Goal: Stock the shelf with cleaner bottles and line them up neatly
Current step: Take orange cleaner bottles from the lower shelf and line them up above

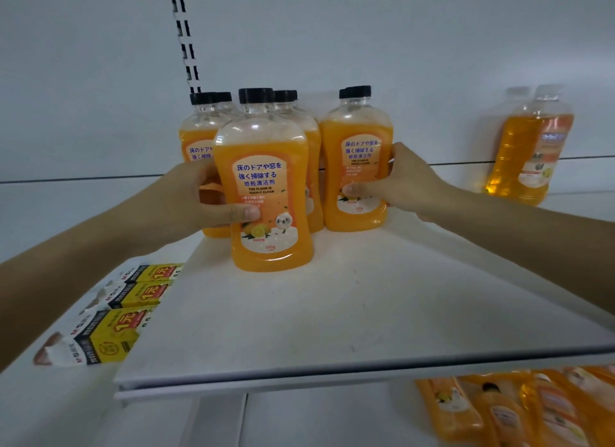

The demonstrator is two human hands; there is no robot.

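White steel shelving fills the view: a matt, faintly speckled shelf (332, 313) with a squared front lip, a plain back panel (332, 30) and a black-slotted upright (186, 40). Stocking looks to be in its early part. A cluster of cleaner bottles stands upright toward the back of the shelf, near its left end; the bottles overlap too much for an exact count.

The left hand (199, 197) grasps the front bottle (266, 167), thumb laid across the label and fingers wrapped behind. That bottle stands ahead of the others, out of line. The right hand (402, 180) grasps the right bottle (359, 153), thumb on the label and fingers round its far side; it stands just beside the cluster.

The front and right stretch of the shelf carry nothing yet and the rows are uneven, so I judge that both filling and straightening remain. More orange bottles (499, 413) lie blurred below the shelf at lower right, probably waiting stock.

The cleaner bottles are clear, glossy plastic, broad-shouldered and waisted, filled with orange liquid short of the neck, with smooth printed labels and black screw caps. A taller orange bottle (529, 153) of another shape stands well apart to the right, too blurred to read. Yellow-and-black flat packs (139, 293) lie overlapping at the left, beside the shelf
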